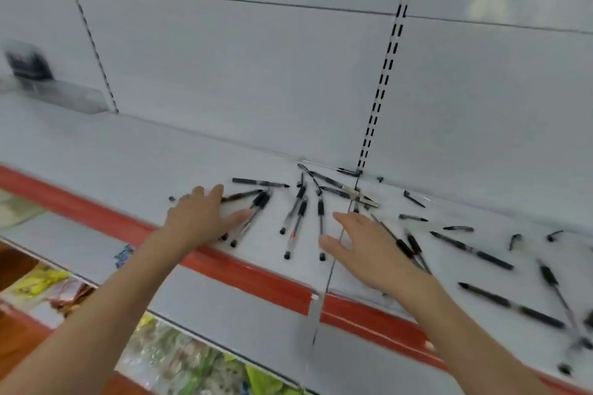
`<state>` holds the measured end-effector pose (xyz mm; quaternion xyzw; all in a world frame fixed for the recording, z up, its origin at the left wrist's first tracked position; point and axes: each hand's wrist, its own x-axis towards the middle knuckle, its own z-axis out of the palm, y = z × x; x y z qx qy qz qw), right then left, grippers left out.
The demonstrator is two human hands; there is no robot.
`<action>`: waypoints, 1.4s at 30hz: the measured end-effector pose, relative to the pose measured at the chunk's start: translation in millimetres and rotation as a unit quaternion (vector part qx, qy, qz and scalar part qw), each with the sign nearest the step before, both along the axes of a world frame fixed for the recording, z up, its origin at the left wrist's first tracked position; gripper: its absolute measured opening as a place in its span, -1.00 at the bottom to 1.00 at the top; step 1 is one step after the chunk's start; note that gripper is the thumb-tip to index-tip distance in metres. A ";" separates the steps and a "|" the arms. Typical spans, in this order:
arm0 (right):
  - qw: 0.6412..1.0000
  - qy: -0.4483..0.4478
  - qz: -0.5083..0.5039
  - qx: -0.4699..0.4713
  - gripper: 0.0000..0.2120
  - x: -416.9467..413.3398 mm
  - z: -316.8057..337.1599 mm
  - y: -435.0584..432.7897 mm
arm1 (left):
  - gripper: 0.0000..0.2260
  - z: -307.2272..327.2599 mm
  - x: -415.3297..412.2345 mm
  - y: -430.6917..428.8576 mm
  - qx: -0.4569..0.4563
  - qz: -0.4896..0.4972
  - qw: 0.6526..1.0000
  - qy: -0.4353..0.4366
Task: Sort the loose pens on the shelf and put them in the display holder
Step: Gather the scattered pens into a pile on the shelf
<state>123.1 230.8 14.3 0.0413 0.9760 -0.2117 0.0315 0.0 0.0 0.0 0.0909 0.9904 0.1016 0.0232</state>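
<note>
**Black pens strewn on a white shelf, both hands flat among them**

The pens lie loose on the shelf, black-gripped with clear barrels and pointing every way. A fan of them sits between the two hands, their tips gathered toward the back corner. More pens lie well apart to the right, along with a few loose caps.

The left hand lies flat on the shelf with its fingers straight and slightly spread. The ends of several pens run under its fingers and thumb. The right hand is also spread, with straight fingers pointing toward the middle cluster. Two or three pens lie just beside its outer edge. Whether its palm touches the shelf cannot be told. Neither hand pinches a pen.

Far to the left, against the back, stands a clear holder with a dark block on top, too blurred to read.

A red strip runs along the shelf's front edge. Behind rises a white back panel with a slotted upright. Below, coloured packets fill a lower shelf.
</note>
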 end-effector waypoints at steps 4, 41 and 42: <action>0.998 -0.033 -0.025 0.040 -0.36 -19.2 -3.9 -18.2 | -0.20 -5.1 -18.9 2.4 -0.010 -0.078 0.997 -0.025; 0.974 -0.071 -0.182 0.117 -0.28 2.9 -12.1 45.8 | -0.20 0.4 -1.1 72.0 -0.017 -0.342 0.939 -0.039; 0.975 -0.067 -0.181 0.112 -0.28 2.9 -14.1 46.4 | -0.22 -0.8 3.7 79.4 -0.008 -0.345 0.937 -0.049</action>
